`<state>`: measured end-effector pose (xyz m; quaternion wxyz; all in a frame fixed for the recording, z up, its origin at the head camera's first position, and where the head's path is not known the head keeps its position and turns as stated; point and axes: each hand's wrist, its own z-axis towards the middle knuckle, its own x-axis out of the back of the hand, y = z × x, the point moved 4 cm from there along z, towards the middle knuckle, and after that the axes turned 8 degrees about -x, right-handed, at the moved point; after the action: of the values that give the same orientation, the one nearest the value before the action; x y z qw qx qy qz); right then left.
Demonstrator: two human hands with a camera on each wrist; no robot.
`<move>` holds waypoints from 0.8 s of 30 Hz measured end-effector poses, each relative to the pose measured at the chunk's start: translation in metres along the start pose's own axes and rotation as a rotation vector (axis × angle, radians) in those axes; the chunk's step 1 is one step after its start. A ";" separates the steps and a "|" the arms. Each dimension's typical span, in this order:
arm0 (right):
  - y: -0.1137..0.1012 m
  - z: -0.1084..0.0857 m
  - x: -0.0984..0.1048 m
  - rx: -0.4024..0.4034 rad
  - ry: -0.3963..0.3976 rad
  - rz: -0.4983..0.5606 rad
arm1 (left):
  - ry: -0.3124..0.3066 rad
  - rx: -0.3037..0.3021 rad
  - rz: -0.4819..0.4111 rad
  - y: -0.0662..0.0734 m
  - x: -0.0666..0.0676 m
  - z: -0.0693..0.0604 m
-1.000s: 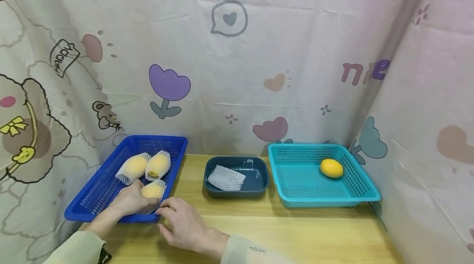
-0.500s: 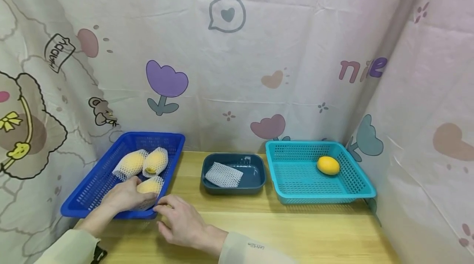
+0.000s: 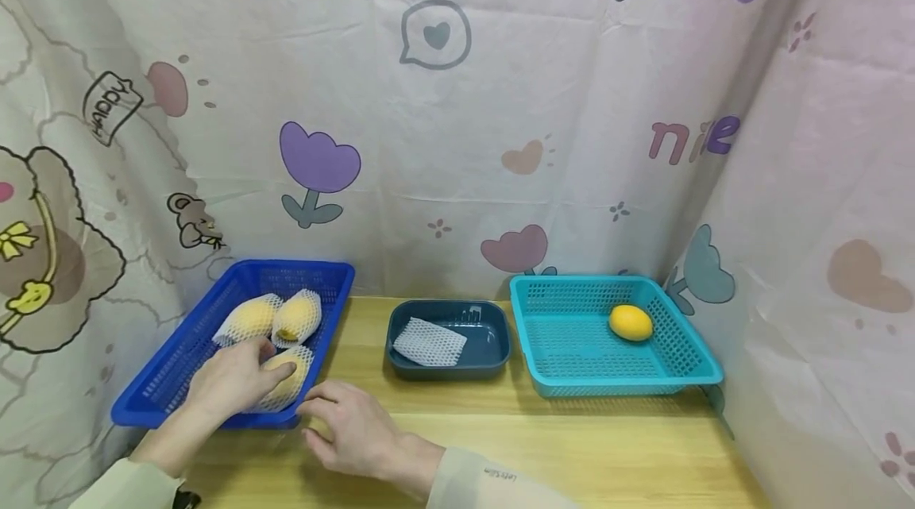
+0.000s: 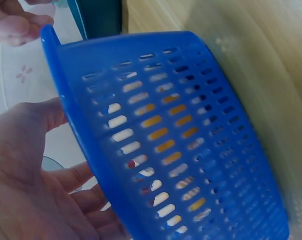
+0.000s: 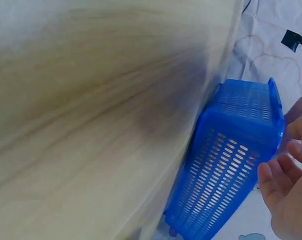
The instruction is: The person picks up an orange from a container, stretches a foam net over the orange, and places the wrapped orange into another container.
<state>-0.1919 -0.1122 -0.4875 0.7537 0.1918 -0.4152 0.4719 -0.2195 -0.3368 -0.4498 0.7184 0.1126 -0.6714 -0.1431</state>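
Observation:
In the head view, three yellow mango-like fruits in white foam nets lie in the blue basket point(image 3: 153, 406). Two sit toward the back: a left one point(image 3: 250, 320) and a right one point(image 3: 297, 317). My left hand point(image 3: 232, 378) is over the basket, its thumb across the front netted fruit point(image 3: 289, 386) and its fingers loosely bent; whether they touch the fruit is hard to tell. My right hand point(image 3: 357, 431) is loosely curled beside the basket's front right corner, fingertips at the rim, nothing held. The right wrist view shows this hand point(image 5: 293, 187) next to the basket's side.
A dark teal tray point(image 3: 493, 370) at the middle holds an empty white foam net point(image 3: 430, 342). To its right, a turquoise basket point(image 3: 572, 380) contains one bare yellow fruit point(image 3: 631, 322). A printed curtain point(image 3: 443, 136) stands behind the wooden table point(image 3: 572, 445).
My left hand has eased up and slightly left off the front netted fruit, its thumb lifted, so more of the fruit shows. The right hand stays near the corner.

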 end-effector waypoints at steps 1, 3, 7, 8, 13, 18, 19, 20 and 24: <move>0.000 0.001 0.001 0.007 0.006 0.003 | 0.005 -0.003 -0.001 0.002 0.001 -0.001; 0.000 0.002 0.003 0.019 0.016 0.010 | 0.018 -0.012 -0.002 0.005 0.002 -0.002; 0.002 0.006 0.008 0.022 0.023 0.031 | 0.051 -0.034 0.002 0.013 0.006 -0.002; 0.003 0.007 0.009 0.017 0.023 0.042 | 0.057 -0.035 0.002 0.014 0.006 -0.002; 0.010 0.009 0.019 -0.007 0.037 0.070 | 0.097 -0.059 -0.009 0.025 0.005 -0.001; 0.021 0.005 0.032 -0.041 0.057 0.073 | 0.130 -0.090 -0.022 0.038 0.002 0.001; 0.024 0.004 0.035 -0.050 0.059 0.074 | 0.133 -0.093 -0.023 0.041 0.001 0.001; 0.027 0.003 0.038 -0.057 0.061 0.075 | 0.136 -0.098 -0.025 0.043 0.000 0.001; 0.039 -0.001 0.050 -0.078 0.061 0.091 | 0.150 -0.127 -0.031 0.054 -0.003 0.001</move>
<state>-0.2146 -0.0652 -0.4520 0.7507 0.1287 -0.4186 0.4946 -0.2179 -0.2850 -0.4334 0.7701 0.0877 -0.6034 -0.1876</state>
